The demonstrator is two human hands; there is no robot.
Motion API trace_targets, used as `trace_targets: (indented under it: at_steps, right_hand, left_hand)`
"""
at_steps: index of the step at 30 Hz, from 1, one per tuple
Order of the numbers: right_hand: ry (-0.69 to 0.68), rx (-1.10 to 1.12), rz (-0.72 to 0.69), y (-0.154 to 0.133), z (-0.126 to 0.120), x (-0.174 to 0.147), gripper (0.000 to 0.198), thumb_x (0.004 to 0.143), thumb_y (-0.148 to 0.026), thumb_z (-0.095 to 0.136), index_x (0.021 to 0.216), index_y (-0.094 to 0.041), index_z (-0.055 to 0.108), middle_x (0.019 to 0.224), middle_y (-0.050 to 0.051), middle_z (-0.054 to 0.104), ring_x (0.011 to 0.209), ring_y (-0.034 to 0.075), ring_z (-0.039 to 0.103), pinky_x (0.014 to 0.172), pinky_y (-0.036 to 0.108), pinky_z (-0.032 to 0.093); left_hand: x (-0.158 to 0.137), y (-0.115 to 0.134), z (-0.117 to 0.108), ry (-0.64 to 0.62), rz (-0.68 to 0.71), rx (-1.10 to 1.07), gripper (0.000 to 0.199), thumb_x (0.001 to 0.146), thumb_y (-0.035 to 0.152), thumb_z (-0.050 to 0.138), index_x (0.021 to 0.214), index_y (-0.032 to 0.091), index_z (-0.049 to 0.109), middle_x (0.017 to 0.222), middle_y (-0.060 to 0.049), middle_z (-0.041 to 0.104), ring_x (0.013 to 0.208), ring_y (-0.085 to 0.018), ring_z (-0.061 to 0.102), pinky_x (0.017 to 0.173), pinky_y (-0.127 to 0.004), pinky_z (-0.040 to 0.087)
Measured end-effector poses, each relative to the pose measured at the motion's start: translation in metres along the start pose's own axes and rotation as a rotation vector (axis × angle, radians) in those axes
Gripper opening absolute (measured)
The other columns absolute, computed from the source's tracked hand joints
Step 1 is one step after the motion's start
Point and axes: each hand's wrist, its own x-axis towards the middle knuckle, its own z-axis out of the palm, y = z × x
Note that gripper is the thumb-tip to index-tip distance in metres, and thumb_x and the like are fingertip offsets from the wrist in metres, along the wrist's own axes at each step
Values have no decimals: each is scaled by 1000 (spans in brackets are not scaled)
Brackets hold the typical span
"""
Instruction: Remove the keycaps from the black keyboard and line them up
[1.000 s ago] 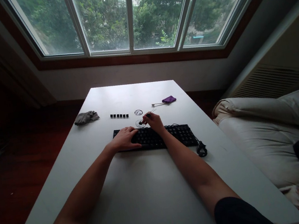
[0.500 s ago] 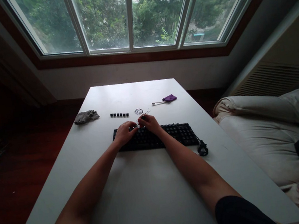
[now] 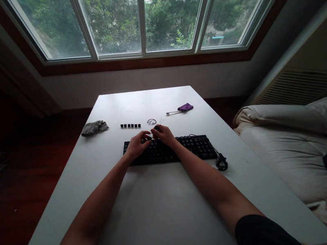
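Note:
A black keyboard (image 3: 196,146) lies across the white table in front of me, its middle covered by my hands. My left hand (image 3: 136,145) is over its upper left part, fingers curled towards the thumb. A small dark spot shows between those fingertips, too small to make out. My right hand (image 3: 164,135) is closed beside it, holding a wire keycap puller (image 3: 161,120) whose thin prongs stick out beyond the fingers. The two hands' fingertips nearly meet. Behind them several black keycaps (image 3: 130,125) stand in a row, with a round clear ring-like item (image 3: 151,122) to their right.
A crumpled grey cloth (image 3: 94,127) lies at the table's left edge. A brush-like stick (image 3: 174,112) and a purple cloth pouch (image 3: 185,107) are at the back right. The keyboard's coiled cable (image 3: 221,163) rests by its right end. A pale sofa (image 3: 288,148) stands to the right.
My left fingertips have parted slightly and lifted a little. The puller's prongs have shifted slightly up and left with my right hand. The things on the table stay put.

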Motion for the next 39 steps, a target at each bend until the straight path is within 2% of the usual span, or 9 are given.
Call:
trace_targets:
  at_steps: [4, 7, 14, 19, 25, 29, 32, 39]
  right_hand:
    - [0, 36, 43, -1, -1, 1, 46, 82, -66, 67, 82, -21, 60, 65, 1, 67, 53, 16, 63, 53, 27, 52]
    - [-10, 55, 60, 0, -2, 2, 46, 81, -66, 68, 83, -21, 60, 65, 1, 67, 53, 16, 63, 53, 27, 53]
    - [-34, 85, 80, 2, -3, 4, 46, 79, -65, 71, 83, -20, 61, 65, 1, 67, 52, 15, 62, 52, 27, 53]
    - [-55, 133, 93, 5, -4, 6, 49, 80, -68, 68, 85, -20, 61, 66, 1, 67, 52, 16, 64, 52, 27, 54]
    - [-11, 181, 101, 12, -6, 9, 49, 82, -68, 67, 83, -19, 61, 64, 1, 66, 50, 15, 63, 50, 27, 53]
    - [20, 220, 102, 13, -8, 8, 48, 81, -66, 69, 82, -19, 60, 62, 0, 64, 49, 14, 61, 50, 26, 53]
    - [29, 223, 116, 12, -8, 7, 50, 79, -67, 69, 82, -19, 60, 62, 0, 64, 50, 14, 61, 51, 27, 53]
    - [36, 187, 127, 8, -9, 5, 49, 78, -67, 69, 83, -19, 62, 64, 1, 65, 51, 14, 61, 53, 27, 53]
  left_hand:
    - [-2, 5, 2, 40, 30, 32, 35, 87, 26, 63, 122, 27, 61, 104, -2, 74, 90, -18, 69, 86, -35, 55]
    - [-2, 8, 3, 24, 76, 103, 27, 89, 24, 60, 116, 26, 64, 108, -3, 73, 91, -18, 68, 88, -36, 55]
    - [-3, 14, 1, 17, 125, 267, 25, 91, 23, 59, 115, 25, 66, 106, -4, 71, 95, -22, 65, 93, -41, 52]
    - [-4, 14, 3, 38, 128, 253, 22, 91, 20, 57, 111, 25, 64, 108, -4, 69, 100, -22, 65, 94, -41, 52]
    - [-1, 15, 0, 138, 108, 239, 22, 91, 20, 59, 112, 25, 64, 113, -5, 68, 105, -23, 63, 98, -42, 51]
    - [8, 3, -5, 217, 70, 282, 19, 91, 24, 61, 110, 24, 65, 108, -6, 69, 103, -23, 63, 95, -42, 51]
    - [23, -14, -8, 244, 30, 334, 29, 89, 22, 63, 118, 24, 64, 106, -4, 72, 95, -22, 64, 94, -41, 50]
    - [73, -43, -8, 171, 10, 578, 20, 89, 21, 63, 106, 26, 72, 108, -5, 73, 107, -28, 61, 97, -44, 44]
